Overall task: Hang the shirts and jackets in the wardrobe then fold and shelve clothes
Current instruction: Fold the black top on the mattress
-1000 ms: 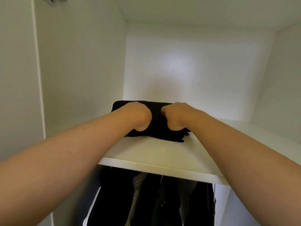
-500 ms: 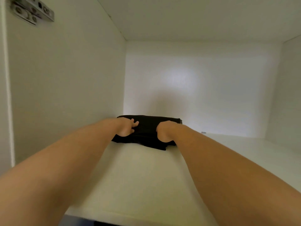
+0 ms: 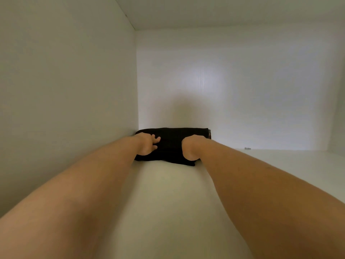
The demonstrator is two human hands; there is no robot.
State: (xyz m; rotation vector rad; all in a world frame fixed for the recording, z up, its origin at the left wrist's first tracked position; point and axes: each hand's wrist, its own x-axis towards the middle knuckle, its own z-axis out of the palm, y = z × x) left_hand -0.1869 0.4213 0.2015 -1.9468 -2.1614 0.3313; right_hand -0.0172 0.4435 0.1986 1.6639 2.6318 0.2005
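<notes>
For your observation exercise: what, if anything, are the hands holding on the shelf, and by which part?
Both hands are on the folded black garment: the left hand on its left end, the right hand towards its right front. Whether they grip or only press cannot be told.

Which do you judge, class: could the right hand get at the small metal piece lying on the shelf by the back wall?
Probably yes. The small metal piece lies in the open on the white shelf, right of the right hand, which now rests on the folded black garment. Nothing stands between them.
</notes>
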